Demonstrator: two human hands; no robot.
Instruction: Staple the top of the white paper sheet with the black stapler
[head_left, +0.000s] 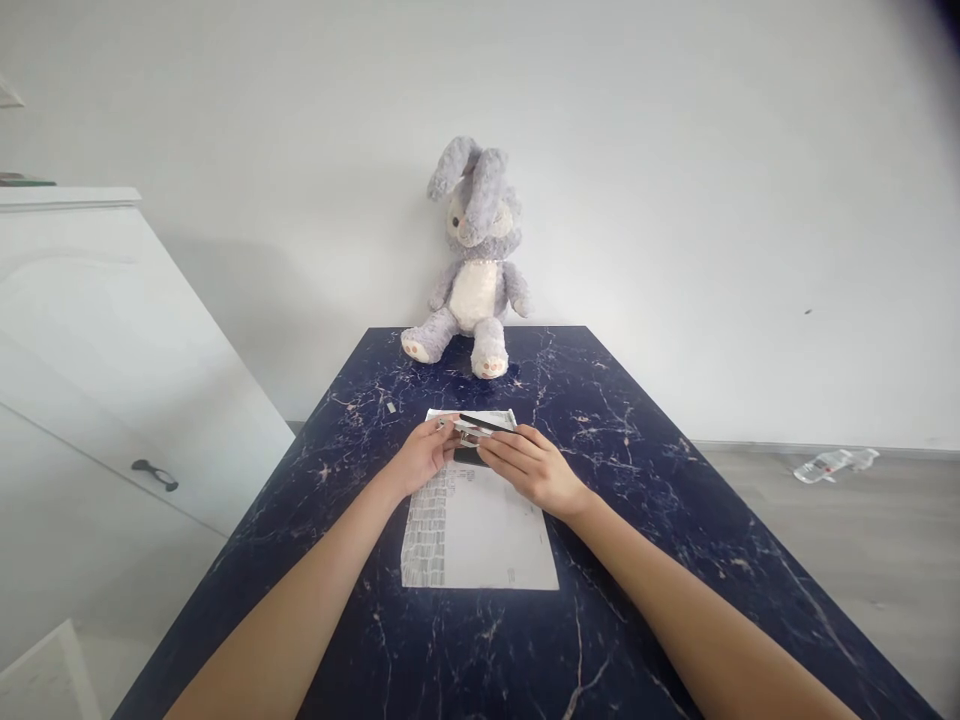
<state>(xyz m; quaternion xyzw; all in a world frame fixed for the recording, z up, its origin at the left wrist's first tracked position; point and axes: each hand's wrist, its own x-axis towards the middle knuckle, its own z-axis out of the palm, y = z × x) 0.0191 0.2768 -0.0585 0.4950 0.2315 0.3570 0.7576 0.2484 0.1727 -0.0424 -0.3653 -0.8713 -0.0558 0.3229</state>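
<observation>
Both hands are closed around a small black and silver device (471,456), with a thin black strip on top, shiny metal in the middle and a dark lower part. I cannot make out its exact kind. My left hand (425,457) pinches its left end with thumb and fingers. My right hand (538,470) lies over its right end, fingers bent together and hiding much of it. Below is a white printed sheet of paper (499,540), with dense grey print down its left side; its far edge shows just beyond the device.
A grey plush rabbit (474,295) sits at the far end of the dark blue marbled table (615,540), against the wall. To the left is a white cabinet (90,330) with a dark handle. A clear plastic item (832,464) lies on the floor at right.
</observation>
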